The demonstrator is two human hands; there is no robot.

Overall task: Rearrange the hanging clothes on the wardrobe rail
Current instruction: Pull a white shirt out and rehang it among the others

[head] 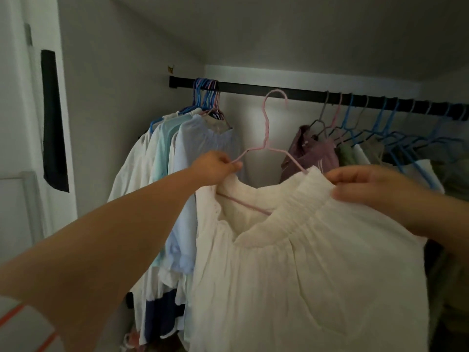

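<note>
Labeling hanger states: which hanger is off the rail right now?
The pink hanger carrying the white garment. Its hook sits in front of the black rail, not over it; the left hand grips its shoulder. All others hang hooked.

Cream garment (317,262) on pink hanger (267,128), gripped by left hand (215,168) and right hand (368,189), below black rail (279,92)

Cream garment (317,262), pink hanger (266,133), black rail (279,90)

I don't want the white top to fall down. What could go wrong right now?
The pink hanger is off the black rail, held only by the left hand at one shoulder, so it could tip. The right hand pinches the white top by its collar, which might slide off. The hook could also miss the rail.
</note>
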